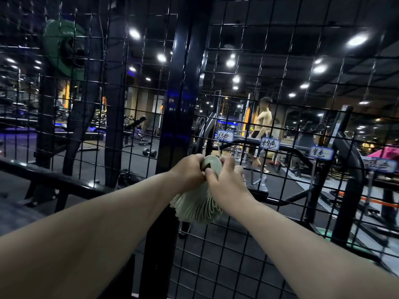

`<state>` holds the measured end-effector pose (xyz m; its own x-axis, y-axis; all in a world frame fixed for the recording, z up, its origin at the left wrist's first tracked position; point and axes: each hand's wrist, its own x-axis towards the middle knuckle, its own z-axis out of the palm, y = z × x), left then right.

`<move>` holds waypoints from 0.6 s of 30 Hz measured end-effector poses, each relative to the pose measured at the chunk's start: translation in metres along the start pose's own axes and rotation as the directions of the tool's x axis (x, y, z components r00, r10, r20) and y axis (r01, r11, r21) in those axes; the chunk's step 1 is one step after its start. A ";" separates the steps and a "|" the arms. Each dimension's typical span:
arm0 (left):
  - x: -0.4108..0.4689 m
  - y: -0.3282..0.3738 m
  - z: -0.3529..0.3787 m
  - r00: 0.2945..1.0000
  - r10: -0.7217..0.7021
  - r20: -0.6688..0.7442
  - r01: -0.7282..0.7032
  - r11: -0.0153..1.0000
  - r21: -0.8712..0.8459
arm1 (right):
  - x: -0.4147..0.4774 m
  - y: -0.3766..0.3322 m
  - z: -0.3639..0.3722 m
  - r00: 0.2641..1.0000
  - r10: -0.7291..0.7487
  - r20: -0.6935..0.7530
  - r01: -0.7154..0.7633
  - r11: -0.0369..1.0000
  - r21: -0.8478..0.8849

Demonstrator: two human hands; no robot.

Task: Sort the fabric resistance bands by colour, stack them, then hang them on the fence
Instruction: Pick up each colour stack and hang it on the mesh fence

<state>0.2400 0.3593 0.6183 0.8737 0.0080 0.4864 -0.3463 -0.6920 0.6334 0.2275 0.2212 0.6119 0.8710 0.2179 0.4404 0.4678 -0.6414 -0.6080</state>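
Behind a black wire-mesh fence spreads a dim gym with a dark rubber floor and ceiling spotlights. At centre, the left hand and right hand both grip a thick stack of pale green fabric loop bands against the mesh. Their curled fingers hide its top. Ribbed folded edges fan toward 6 o'clock. A handwritten white label sits at 1 o'clock from the hands.
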 end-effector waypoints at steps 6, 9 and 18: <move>-0.017 -0.006 0.015 1.000 -0.024 0.017 0.027 0.982 -0.186 | -0.005 0.001 0.006 0.999 -0.025 0.031 0.025 1.000 -0.002; -0.022 -0.007 0.020 0.996 0.059 -0.070 -0.071 0.982 -0.175 | -0.009 0.004 0.005 0.997 -0.063 0.041 0.063 0.998 0.016; -0.049 -0.023 0.035 0.990 0.059 -0.130 -0.064 0.997 -0.034 | -0.017 0.017 0.017 0.994 -0.054 0.099 0.037 0.985 0.168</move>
<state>0.2176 0.3492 0.5590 0.7999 0.0605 0.5971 -0.4130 -0.6665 0.6207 0.2231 0.2190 0.5826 0.8549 0.3242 0.4050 0.5183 -0.5006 -0.6934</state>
